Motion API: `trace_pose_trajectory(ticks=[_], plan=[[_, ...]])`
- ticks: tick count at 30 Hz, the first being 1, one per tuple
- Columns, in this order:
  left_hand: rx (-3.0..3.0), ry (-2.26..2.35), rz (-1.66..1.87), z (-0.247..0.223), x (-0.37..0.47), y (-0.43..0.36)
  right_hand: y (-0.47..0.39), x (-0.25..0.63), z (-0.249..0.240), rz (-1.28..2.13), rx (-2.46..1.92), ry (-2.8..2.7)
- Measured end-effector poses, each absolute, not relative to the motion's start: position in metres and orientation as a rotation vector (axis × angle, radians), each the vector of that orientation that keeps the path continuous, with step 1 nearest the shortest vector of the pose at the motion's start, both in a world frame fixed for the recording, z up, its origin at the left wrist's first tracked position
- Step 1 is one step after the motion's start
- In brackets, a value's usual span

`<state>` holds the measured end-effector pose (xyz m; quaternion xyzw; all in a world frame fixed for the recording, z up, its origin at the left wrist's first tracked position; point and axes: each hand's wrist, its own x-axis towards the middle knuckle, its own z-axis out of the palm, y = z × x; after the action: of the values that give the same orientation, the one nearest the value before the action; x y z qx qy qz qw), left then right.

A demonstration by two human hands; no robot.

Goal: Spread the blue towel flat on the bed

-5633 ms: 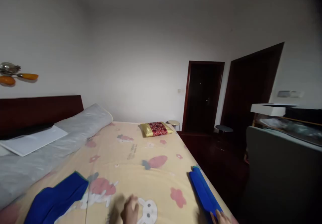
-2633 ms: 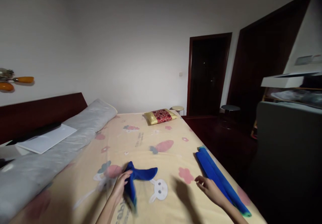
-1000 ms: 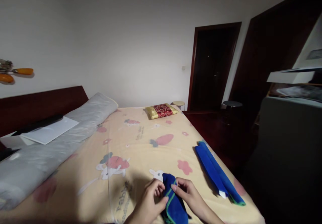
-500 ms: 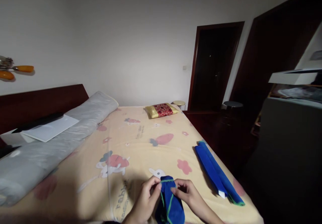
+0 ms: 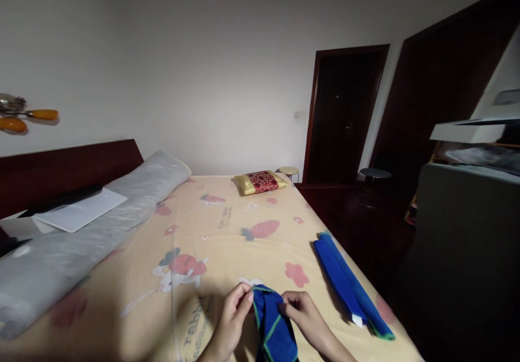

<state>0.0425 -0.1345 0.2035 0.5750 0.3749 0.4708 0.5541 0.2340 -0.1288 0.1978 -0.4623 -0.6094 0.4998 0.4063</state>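
A blue cloth (image 5: pixel 273 327) with green edging is pinched at its top edge over the near end of the bed (image 5: pixel 227 237).

It is gripped between the left hand (image 5: pixel 231 318) and right hand (image 5: pixel 303 318), fingers clamped on the hem. An edge-aligning fold seems in hand; matched corners would be needed next. A folded blue cloth (image 5: pixel 345 283) lies well apart at the right.

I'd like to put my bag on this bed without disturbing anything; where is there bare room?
The widest bare patch of sheet lies between the grey bolster and the folded blue cloth, short of the gold-and-red cushion. It is crowded at the near edge, where the left hand and right hand pinch a blue towel.
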Motion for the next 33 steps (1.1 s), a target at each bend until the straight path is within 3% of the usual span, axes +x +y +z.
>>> trace_pose_trajectory(ticks=[19, 33], plan=[[1.399, 0.94, 1.037, 0.194, 0.045, -0.134, -0.143, 0.231, 0.203, 1.187, -1.308, -1.851], [1.422, 0.928, 1.08, 0.199, 0.044, -0.136, -0.136, 0.233, 0.199, 1.199, -1.34, -1.758]])
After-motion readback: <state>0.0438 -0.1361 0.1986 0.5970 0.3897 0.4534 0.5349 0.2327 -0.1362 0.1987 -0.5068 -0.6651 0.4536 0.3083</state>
